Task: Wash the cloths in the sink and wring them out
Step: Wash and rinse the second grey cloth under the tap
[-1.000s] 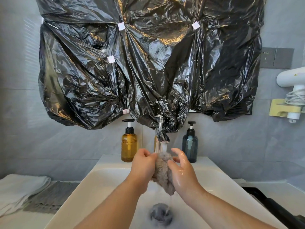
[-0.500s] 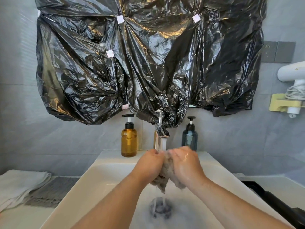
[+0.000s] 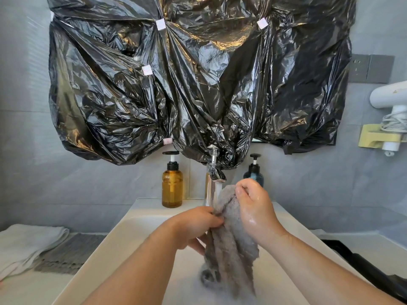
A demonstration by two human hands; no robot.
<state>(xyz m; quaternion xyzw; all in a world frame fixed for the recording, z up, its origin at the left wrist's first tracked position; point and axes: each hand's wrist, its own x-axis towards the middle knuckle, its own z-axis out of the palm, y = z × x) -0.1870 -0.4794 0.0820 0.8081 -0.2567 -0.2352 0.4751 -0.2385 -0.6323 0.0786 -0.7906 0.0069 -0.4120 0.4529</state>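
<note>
A wet grey fluffy cloth (image 3: 231,249) hangs over the white sink (image 3: 114,245), its lower end reaching down to the drain. My right hand (image 3: 253,205) grips the cloth's top just under the chrome tap (image 3: 214,172), where water runs. Lower and to the left, my left hand (image 3: 193,225) pinches the cloth's left edge. The drain is mostly hidden behind the cloth.
An amber pump bottle (image 3: 172,183) and a dark blue pump bottle (image 3: 254,170) stand behind the sink. Folded white towel (image 3: 24,243) and grey cloth (image 3: 68,252) lie on the left counter. Black plastic (image 3: 198,84) covers the wall; a hair dryer (image 3: 389,95) hangs at right.
The bunched cloth has been drawn out long. My right hand rose toward the tap with the top end; my left hand dropped lower along the cloth's left edge.
</note>
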